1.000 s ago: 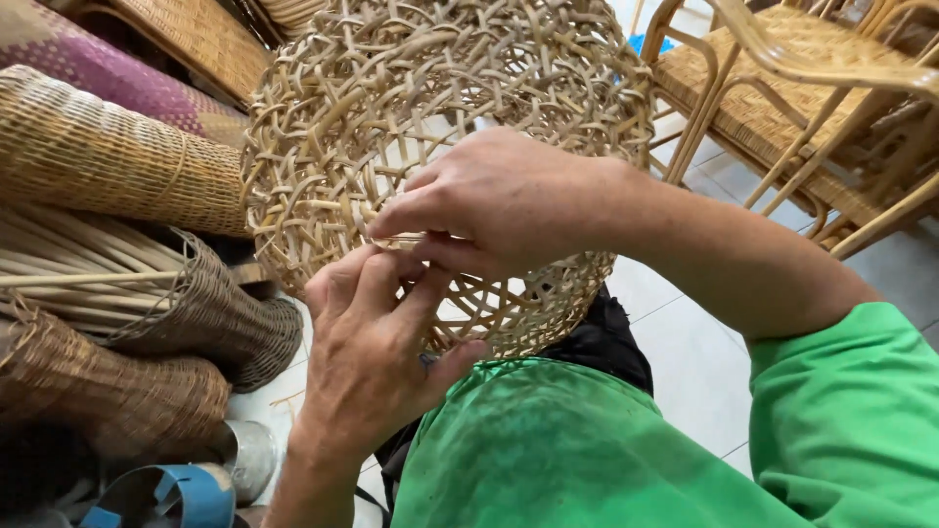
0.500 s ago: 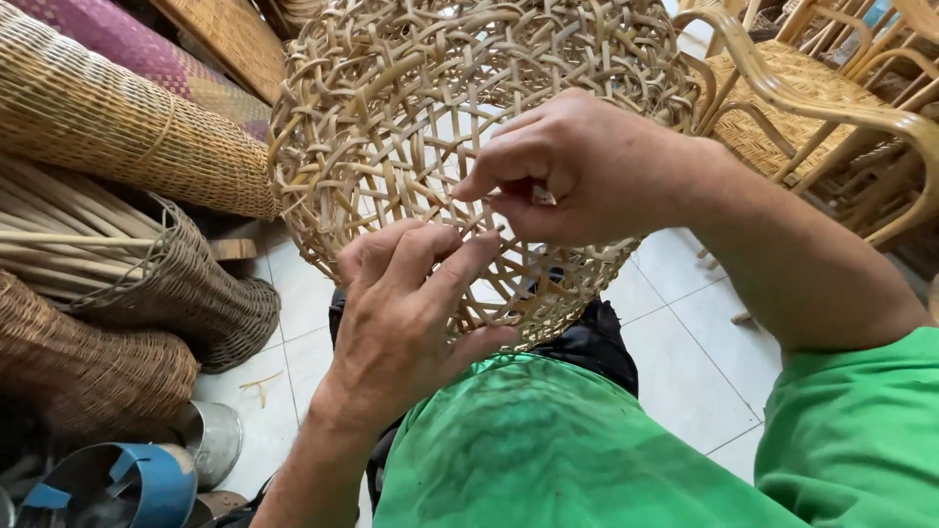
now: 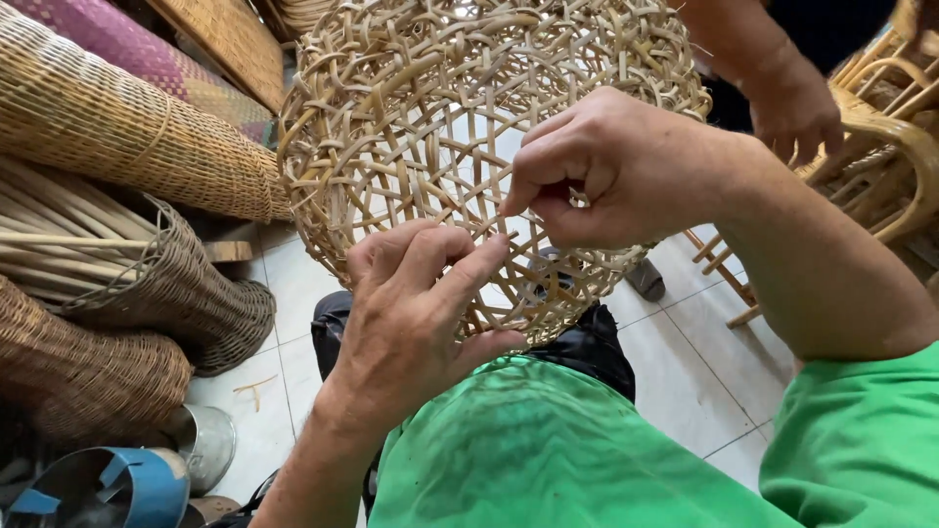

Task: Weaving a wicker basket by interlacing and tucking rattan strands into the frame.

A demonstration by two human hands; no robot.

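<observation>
White tiled floor (image 3: 685,362), rattan goods around. Open-weave rattan basket (image 3: 411,108): largely woven. Left hand (image 3: 421,313) steadies it, fingers loose; right hand (image 3: 606,166) pinches a strand.

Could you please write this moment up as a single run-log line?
left hand: fingers pressed on open-weave rattan ball | right hand: pinching a strand of the weave | nearby: wicker baskets, another person's hand
</observation>
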